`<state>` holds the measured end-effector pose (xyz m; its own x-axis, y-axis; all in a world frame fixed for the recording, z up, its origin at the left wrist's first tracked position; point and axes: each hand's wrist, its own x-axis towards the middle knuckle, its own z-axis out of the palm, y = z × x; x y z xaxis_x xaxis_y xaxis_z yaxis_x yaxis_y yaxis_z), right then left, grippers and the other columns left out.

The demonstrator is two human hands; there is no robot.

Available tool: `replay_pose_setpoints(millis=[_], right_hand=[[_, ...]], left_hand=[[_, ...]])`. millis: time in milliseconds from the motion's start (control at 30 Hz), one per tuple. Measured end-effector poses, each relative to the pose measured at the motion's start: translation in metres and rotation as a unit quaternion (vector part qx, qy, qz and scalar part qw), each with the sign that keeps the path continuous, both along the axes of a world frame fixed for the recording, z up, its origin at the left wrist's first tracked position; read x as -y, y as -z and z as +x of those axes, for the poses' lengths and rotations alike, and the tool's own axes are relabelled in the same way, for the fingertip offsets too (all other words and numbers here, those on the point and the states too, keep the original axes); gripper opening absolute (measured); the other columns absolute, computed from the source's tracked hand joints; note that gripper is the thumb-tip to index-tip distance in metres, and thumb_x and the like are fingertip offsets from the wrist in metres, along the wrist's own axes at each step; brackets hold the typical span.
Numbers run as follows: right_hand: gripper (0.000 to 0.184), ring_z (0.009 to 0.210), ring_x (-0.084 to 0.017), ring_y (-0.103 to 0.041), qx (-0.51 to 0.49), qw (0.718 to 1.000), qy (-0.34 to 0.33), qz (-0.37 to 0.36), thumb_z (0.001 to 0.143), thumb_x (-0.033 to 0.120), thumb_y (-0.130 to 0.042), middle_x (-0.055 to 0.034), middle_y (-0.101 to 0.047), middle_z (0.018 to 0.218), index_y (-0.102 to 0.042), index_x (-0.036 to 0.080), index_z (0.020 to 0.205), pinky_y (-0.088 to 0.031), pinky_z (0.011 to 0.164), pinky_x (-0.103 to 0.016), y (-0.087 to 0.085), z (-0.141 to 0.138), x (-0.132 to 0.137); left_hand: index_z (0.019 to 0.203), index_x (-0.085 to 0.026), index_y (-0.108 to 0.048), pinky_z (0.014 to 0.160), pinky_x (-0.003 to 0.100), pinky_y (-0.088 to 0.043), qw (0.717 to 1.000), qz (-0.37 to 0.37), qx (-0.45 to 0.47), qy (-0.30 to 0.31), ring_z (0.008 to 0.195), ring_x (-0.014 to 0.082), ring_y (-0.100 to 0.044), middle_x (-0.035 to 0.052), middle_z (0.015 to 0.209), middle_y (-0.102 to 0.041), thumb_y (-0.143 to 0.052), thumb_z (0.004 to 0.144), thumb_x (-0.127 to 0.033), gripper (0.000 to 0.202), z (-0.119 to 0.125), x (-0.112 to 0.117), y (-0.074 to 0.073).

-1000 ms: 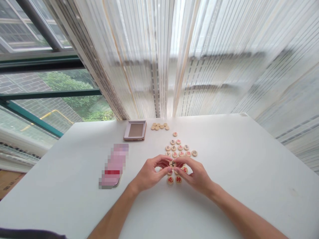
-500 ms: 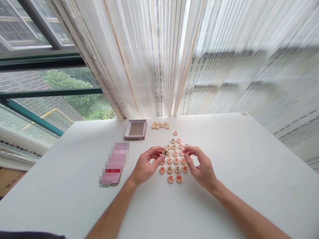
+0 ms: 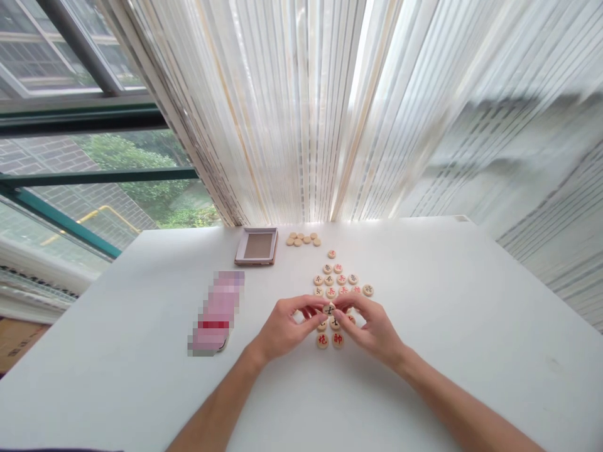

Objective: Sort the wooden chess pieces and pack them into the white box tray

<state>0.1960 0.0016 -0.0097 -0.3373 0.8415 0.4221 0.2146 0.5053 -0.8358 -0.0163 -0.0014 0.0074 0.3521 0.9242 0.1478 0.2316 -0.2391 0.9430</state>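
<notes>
Between the fingertips of my two hands is a round wooden Chinese chess piece (image 3: 328,310) with a black character, raised over the other pieces. My left hand (image 3: 293,323) pinches it from the left, and my right hand (image 3: 372,326) grips its right side. Rows of Chinese chess pieces with red or black characters lie face up below and beyond my hands. Nearest to me are a red-marked piece (image 3: 322,340) and another red-marked piece (image 3: 338,339). A single red-marked piece (image 3: 332,254) tops the arrangement. My fingers hide some of the middle rows.
Several blank-faced pieces (image 3: 298,242) lie together near the back edge of the white table (image 3: 424,376). An open shallow box (image 3: 257,245) stands left of them. A phone with a blurred pink screen (image 3: 219,307) lies to the left. Striped curtains (image 3: 292,113) hang behind the table.
My left hand has brought the black-marked piece to the right and nearer to me. My right hand has moved in and closed on it too.
</notes>
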Motion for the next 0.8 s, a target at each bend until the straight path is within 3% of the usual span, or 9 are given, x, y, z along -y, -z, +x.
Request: replay_pose_setpoints(millis=[167,300,467,600,800], right_hand=[[0.012,0.076,-0.018,-0.068,-0.011,1.0,0.014,-0.015,0.095,0.028,-0.063,-0.0042,-0.072,0.087,-0.067,0.022,0.104,-0.06,0.072,-0.032,-0.002,-0.001,0.0],[0.015,0.083,-0.02,-0.07,-0.043,0.997,0.062,-0.023,0.094,0.032,-0.065,-0.007,-0.073,0.095,-0.067,0.022,0.105,-0.062,0.076,-0.035,-0.002,0.001,-0.002],[0.018,0.091,-0.021,-0.072,-0.09,0.989,0.09,-0.07,0.095,0.034,-0.066,-0.0073,-0.073,0.098,-0.066,0.021,0.107,-0.063,0.08,-0.035,-0.003,0.007,-0.007],[0.015,0.089,-0.02,-0.071,-0.076,0.991,0.084,-0.072,0.094,0.032,-0.066,-0.0066,-0.073,0.099,-0.067,0.021,0.105,-0.061,0.08,-0.034,-0.002,0.007,-0.008],[0.013,0.08,-0.018,-0.067,-0.026,0.999,0.033,-0.018,0.094,0.027,-0.065,-0.0054,-0.072,0.094,-0.068,0.022,0.106,-0.058,0.075,-0.034,-0.001,0.001,-0.002]], left_hand=[[0.116,-0.022,-0.072,0.078,0.028,-0.056,1.0,0.01,-0.012,-0.004,0.081,0.0166,-0.07,0.005,0.098,-0.077,-0.069,0.09,-0.032,0.028,0.0,0.001,-0.001],[0.118,-0.02,-0.066,0.078,0.029,-0.057,0.996,0.021,0.023,-0.084,0.079,0.0158,-0.07,0.0061,0.099,-0.076,-0.063,0.094,-0.036,0.029,-0.008,-0.004,0.001],[0.109,-0.018,-0.065,0.067,0.025,-0.056,0.984,0.014,0.072,-0.16,0.068,0.0133,-0.067,0.0044,0.088,-0.074,-0.062,0.095,-0.04,0.026,-0.018,-0.013,0.004],[0.107,-0.018,-0.067,0.071,0.026,-0.057,0.991,0.005,0.049,-0.125,0.071,0.0135,-0.068,0.0042,0.089,-0.074,-0.063,0.095,-0.038,0.024,-0.012,-0.01,0.005],[0.114,-0.02,-0.068,0.076,0.028,-0.056,0.998,0.031,-0.009,-0.047,0.082,0.017,-0.071,0.0049,0.096,-0.076,-0.067,0.091,-0.035,0.027,0.005,0.001,0.007]])
